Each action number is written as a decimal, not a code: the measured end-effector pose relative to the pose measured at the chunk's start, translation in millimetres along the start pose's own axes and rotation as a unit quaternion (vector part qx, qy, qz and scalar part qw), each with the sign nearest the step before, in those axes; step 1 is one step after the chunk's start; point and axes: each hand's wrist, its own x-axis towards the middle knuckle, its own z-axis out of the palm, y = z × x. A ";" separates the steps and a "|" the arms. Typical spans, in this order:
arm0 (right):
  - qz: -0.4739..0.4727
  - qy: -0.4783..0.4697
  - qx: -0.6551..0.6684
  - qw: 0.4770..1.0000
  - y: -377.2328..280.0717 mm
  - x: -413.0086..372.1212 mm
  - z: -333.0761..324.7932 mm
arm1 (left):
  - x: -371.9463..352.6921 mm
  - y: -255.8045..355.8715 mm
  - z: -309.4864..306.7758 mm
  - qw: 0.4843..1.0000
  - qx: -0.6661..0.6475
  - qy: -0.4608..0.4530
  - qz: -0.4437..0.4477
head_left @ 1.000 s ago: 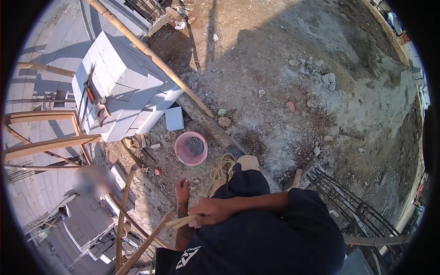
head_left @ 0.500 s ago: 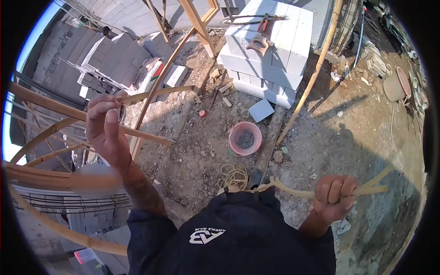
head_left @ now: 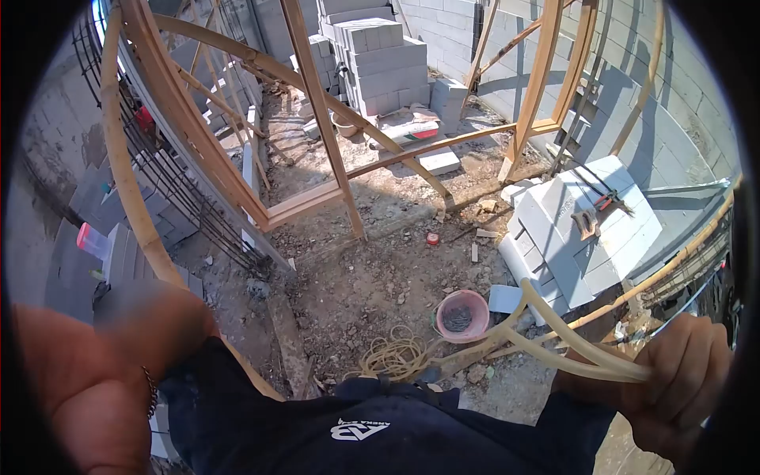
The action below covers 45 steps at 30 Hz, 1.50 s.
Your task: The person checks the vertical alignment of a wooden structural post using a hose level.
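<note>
R hand (head_left: pixel 682 381) moved R w/ hose (head_left: pixel 557 324)

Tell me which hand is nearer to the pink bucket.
Right. The right hand, gripping the pale hose, is to the right of the pink bucket; the left hand is farther off, at the view's left edge.

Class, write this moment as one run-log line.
right hand: gripping looped pale tubing; left hand: close to camera, grip unclear; pink bucket: on ground

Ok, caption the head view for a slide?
Right hand gripping looped pale tubing, with a pink bucket, stacked blocks and wooden frames beyond.
</note>
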 end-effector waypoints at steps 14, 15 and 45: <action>0.061 -0.171 0.158 0.971 86.2 43.5 83.4 | -41.4 76.0 -114.2 0.981 0.178 -0.070 -0.040; 0.064 -0.175 0.167 0.968 91.2 46.4 89.4 | -43.9 80.3 -121.8 0.979 0.185 -0.074 -0.047; 0.590 -0.023 -0.003 0.807 234.6 -266.9 152.6 | -247.9 191.9 97.9 0.605 -0.382 0.039 -0.698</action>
